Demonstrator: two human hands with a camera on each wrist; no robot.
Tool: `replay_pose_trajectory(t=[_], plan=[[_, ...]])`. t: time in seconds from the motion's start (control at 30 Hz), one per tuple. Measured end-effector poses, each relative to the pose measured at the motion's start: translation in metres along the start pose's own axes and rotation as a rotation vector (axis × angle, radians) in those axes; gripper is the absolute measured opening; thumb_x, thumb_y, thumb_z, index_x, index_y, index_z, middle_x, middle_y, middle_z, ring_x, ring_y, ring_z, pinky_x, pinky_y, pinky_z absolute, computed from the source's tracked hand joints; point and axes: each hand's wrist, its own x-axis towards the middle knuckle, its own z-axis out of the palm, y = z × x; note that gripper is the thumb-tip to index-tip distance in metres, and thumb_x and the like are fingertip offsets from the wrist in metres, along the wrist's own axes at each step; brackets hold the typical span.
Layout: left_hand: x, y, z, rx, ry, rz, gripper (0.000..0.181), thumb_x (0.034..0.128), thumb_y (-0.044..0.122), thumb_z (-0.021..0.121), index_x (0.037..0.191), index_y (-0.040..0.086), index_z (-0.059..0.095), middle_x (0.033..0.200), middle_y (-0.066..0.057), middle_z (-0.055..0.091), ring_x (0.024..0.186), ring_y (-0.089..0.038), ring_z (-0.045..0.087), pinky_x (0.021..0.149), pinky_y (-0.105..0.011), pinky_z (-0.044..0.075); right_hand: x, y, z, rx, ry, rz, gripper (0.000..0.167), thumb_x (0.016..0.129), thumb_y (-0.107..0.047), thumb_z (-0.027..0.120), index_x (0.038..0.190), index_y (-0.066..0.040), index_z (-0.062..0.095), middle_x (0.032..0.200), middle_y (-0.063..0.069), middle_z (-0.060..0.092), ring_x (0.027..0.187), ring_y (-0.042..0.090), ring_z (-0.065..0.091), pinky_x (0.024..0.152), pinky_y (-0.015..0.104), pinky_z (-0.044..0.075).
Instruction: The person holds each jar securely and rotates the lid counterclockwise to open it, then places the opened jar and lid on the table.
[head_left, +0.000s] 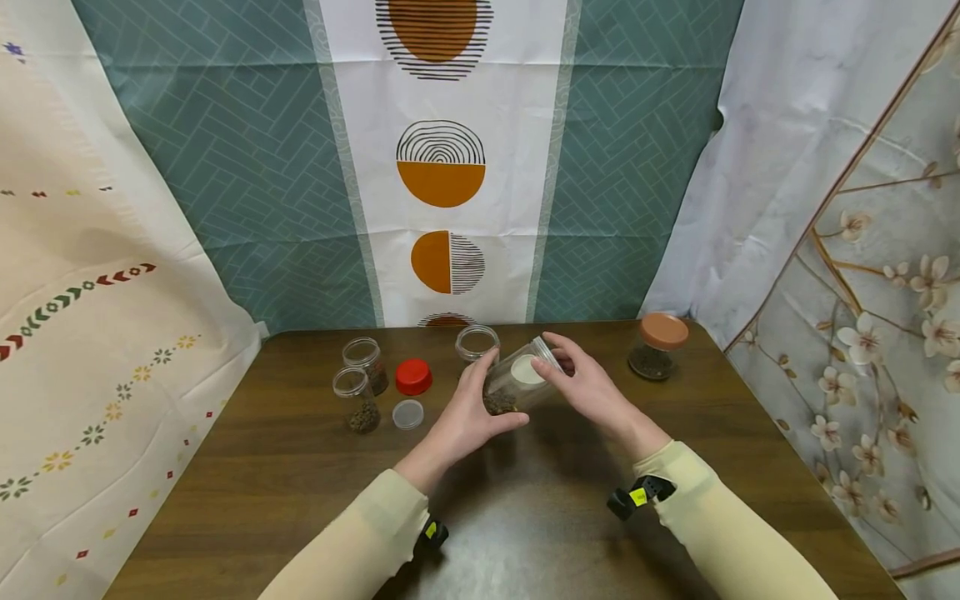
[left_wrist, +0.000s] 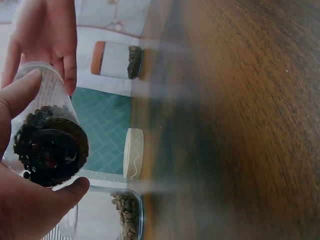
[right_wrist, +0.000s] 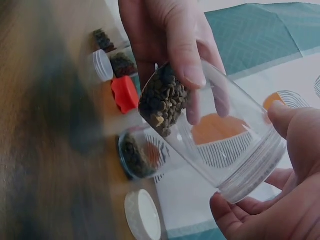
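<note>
A clear jar (head_left: 517,385) with dark pellets in its base is held tilted above the table, its mouth end up to the right. My left hand (head_left: 467,414) grips the base end, thumb and fingers on opposite sides. At the ridged mouth end, my right hand (head_left: 588,385) has its thumb and fingers round the rim; whether a clear cap sits there I cannot tell. In the right wrist view the pellets (right_wrist: 162,100) are heaped toward the base corner. A white lid (right_wrist: 143,215) lies on the table beyond the jar, and an open jar (right_wrist: 137,155) stands beside it.
Two open jars (head_left: 363,408) with contents stand at the left on the brown table (head_left: 300,500). Near them are a red lid (head_left: 413,377) and a translucent lid (head_left: 408,414). An orange-lidded jar (head_left: 657,350) stands back right. Patterned cloths (head_left: 630,167) hang behind and at the sides.
</note>
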Motion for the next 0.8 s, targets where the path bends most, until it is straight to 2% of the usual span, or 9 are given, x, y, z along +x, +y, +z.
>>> replay_pose_trajectory(t=[0.4, 0.6, 0.8], plan=[[-0.004, -0.002, -0.005, 0.072, 0.003, 0.003, 0.106, 0.0864, 0.034, 0.098, 0.17, 0.019, 0.035, 0.161, -0.016, 0.044, 0.142, -0.035, 0.051, 0.117, -0.059, 0.045, -0.001, 0.0, 0.004, 0.041, -0.046, 0.006, 0.073, 0.11, -0.048, 0.067, 0.171, -0.018, 0.039, 0.154, 0.02, 0.056, 0.137, 0.037, 0.057, 0.111, 0.059, 0.047], [-0.007, 0.0, -0.009, 0.127, 0.019, 0.045, 0.1, 0.0858, 0.029, 0.099, 0.167, 0.018, 0.041, 0.155, -0.015, 0.048, 0.135, -0.034, 0.055, 0.113, -0.057, 0.049, -0.001, 0.0, 0.001, 0.049, -0.114, -0.015, 0.075, 0.111, -0.045, 0.067, 0.173, -0.019, 0.033, 0.157, 0.021, 0.053, 0.141, 0.039, 0.055, 0.114, 0.061, 0.046], [-0.008, -0.002, -0.012, 0.162, 0.027, 0.087, 0.098, 0.085, 0.026, 0.1, 0.165, 0.017, 0.044, 0.153, -0.014, 0.05, 0.134, -0.032, 0.054, 0.112, -0.056, 0.05, 0.001, -0.001, -0.003, 0.013, -0.152, -0.032, 0.068, 0.115, -0.046, 0.058, 0.172, -0.018, 0.035, 0.156, 0.021, 0.054, 0.142, 0.038, 0.054, 0.114, 0.061, 0.045]])
